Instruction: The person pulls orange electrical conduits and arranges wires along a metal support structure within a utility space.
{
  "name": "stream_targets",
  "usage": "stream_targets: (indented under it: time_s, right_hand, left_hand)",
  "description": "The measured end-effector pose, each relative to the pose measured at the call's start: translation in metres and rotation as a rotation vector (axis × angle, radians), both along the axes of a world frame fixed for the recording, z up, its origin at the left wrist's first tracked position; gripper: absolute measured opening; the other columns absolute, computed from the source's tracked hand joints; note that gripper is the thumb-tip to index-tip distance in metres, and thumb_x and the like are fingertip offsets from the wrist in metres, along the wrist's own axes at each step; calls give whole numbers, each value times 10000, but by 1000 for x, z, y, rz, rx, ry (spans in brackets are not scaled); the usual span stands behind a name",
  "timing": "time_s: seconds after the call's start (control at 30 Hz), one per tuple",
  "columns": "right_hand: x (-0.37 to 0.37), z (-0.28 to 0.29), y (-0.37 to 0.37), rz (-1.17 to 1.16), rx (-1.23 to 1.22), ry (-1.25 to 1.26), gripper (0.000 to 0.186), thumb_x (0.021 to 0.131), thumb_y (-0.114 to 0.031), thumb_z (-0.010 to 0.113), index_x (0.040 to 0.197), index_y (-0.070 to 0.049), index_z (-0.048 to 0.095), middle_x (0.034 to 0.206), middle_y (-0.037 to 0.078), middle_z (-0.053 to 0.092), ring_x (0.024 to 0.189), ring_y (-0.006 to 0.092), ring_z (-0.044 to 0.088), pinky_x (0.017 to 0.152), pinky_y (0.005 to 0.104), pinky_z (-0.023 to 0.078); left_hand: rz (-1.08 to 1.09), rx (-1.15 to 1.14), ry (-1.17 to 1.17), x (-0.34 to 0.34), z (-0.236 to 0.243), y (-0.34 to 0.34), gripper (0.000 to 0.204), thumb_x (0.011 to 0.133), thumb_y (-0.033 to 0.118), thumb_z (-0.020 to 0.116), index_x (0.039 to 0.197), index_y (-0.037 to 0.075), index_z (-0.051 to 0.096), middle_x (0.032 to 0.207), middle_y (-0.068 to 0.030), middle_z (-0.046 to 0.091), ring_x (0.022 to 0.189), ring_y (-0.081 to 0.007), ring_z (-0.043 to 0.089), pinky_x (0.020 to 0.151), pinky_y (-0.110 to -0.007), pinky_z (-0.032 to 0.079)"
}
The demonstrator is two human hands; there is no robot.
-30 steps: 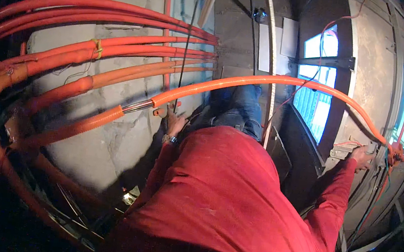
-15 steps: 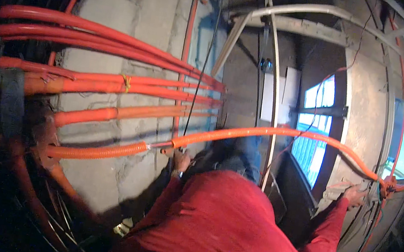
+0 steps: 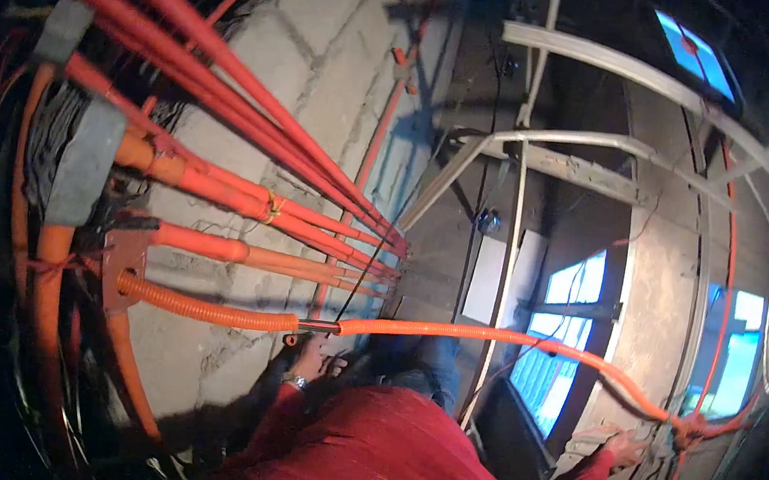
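Observation:
An orange corrugated conduit crosses in front of me in two lengths: a left one (image 3: 206,308) and a longer right one (image 3: 450,330). Dark and reddish wires (image 3: 318,326) show bare in the short gap between them. Just beneath this gap is my left hand (image 3: 318,358), a watch on its wrist. Its thumb side appears closed on a short orange tube piece (image 3: 291,339), while its other fingers are loosely curled. Off to the right, my right hand (image 3: 624,448) lies with fingers stretched over a pale ledge (image 3: 591,438), below the conduit's far end.
Several red and orange pipes (image 3: 219,193) run along the block wall (image 3: 335,7) at left. A brown bracket (image 3: 122,269) and grey box (image 3: 87,161) stand by them. Pale metal framing (image 3: 604,61) spans above, with a window (image 3: 565,322) at right. A thin black cable hangs near the gap.
My view has tilted, so conduit and hands sit lower in the picture. My left hand has shifted slightly left, its fingers showing more. My right hand stays on the ledge.

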State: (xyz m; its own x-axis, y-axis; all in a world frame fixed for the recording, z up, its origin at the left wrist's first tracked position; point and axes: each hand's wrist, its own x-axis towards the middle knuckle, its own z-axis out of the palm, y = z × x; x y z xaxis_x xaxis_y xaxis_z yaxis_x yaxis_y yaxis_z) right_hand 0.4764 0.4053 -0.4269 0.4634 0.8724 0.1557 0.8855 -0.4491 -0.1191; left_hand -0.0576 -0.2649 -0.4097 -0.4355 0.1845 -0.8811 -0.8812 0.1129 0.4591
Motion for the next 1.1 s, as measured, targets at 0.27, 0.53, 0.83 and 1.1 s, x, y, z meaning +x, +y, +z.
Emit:
stream_targets:
  time_s: [0.27, 0.53, 0.83, 1.1]
  right_hand:
    - [-15, 13, -4, -25, 40, -119, 694, 1009, -589, 497, 1612, -301, 312, 1511, 393, 327, 1328, 580, 461, 1019, 717, 407]
    - [3, -5, 15, -21, 120, -119, 671, 1009, -605, 464, 1601, -333, 304, 1574, 386, 253, 1411, 599, 359, 1047, 752, 377]
    - [-22, 17, -3, -53, 41, -90, 688, 1016, -623, 432, 1616, -332, 262, 1623, 394, 173, 1455, 610, 302, 1058, 762, 366]
    - [-36, 21, -6, -95, 0, -144, 655, 1023, -563, 426, 1619, -321, 299, 1576, 348, 299, 1419, 558, 373, 1051, 762, 343]
  left_hand:
    - [-788, -946, 490, 10, 16, 8, 620, 1079, 519, 300, 1144, 41, 690, 859, -226, 753, 706, -387, 728, 570, -492, 558]
    - [-894, -1118, 666, 18, 67, 55, 355, 983, 301, 546, 1163, 4, 622, 939, -174, 721, 784, -355, 710, 579, -519, 540]
    - [-610, -1078, 695, 42, -11, 35, 393, 985, 294, 545, 1238, -7, 569, 1056, -199, 672, 915, -361, 663, 689, -512, 523]
    - [-543, -1068, 706, 39, -39, 25, 440, 987, 287, 545, 1304, -17, 522, 1160, -221, 628, 1032, -365, 623, 786, -506, 508]
